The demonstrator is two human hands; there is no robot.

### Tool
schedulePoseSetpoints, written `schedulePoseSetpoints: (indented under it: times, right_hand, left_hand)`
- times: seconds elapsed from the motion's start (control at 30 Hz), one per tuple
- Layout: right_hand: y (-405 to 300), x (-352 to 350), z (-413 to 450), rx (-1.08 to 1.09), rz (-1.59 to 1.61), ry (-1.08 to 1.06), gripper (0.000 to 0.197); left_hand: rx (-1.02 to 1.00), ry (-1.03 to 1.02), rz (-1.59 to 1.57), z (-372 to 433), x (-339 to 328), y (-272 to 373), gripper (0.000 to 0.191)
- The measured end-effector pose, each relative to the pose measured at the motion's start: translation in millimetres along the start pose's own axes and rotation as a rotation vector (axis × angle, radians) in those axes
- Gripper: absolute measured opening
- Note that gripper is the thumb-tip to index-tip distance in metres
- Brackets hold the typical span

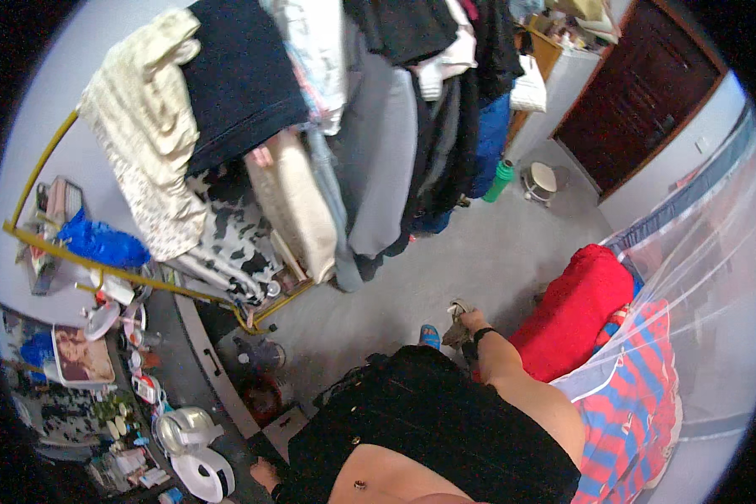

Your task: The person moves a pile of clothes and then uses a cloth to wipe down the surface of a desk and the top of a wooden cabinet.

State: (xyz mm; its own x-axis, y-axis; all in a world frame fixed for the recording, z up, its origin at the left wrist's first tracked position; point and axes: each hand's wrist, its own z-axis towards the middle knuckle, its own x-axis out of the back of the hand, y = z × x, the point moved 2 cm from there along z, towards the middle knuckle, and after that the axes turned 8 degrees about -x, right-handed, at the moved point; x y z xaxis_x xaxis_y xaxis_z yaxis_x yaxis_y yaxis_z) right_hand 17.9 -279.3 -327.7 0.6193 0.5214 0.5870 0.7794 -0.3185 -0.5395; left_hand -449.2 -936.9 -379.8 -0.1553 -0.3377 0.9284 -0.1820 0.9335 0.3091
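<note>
My right hand (pixel 472 320), with a black band at the wrist, grips a small crumpled grey-brown cloth item (pixel 457 331) low over the floor. Beside that item a blue slipper (pixel 429 336) shows on my foot. At the lower left, my left hand (pixel 264 472) is close to the edge of the dark dresser top (pixel 246 450); its fingers are blurred, so whether it touches or holds anything is unclear. Black clothing (pixel 409 409) covers much of the view between my arms.
Many clothes (pixel 378 151) hang from a yellow metal rack (pixel 120 272). A red cloth (pixel 573 309) lies on a bed with a striped cover (pixel 636 403) and sheer netting. A green bottle (pixel 499 179) and a stool (pixel 539 179) stand on the floor. White containers (pixel 203 474) sit at left.
</note>
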Motion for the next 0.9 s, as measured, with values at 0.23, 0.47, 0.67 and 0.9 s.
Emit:
schedulePoseSetpoints:
  times: [0.23, 0.47, 0.67, 0.9]
  right_hand:
    - [97, 68, -2, -0.305, 0.151, 0.14, 0.036]
    - [209, 118, 65, -0.027, 0.03, 0.161, 0.035]
    - [172, 173, 58, -0.146, 0.363, 0.226, 0.035]
    - [203, 212, 66, -0.08, 0.745, 0.26, 0.036]
  left_hand:
    - [-0.674, 0.105, -0.681, -18, 31, 288, 0.041]
    - [-1.071, -0.183, -0.915, -240, 91, 610, 0.02]
    - [-1.304, -0.56, -0.776, -365, 47, 698, 0.019]
    - [-1.566, -0.769, -0.648, -465, 0, 799, 0.023]
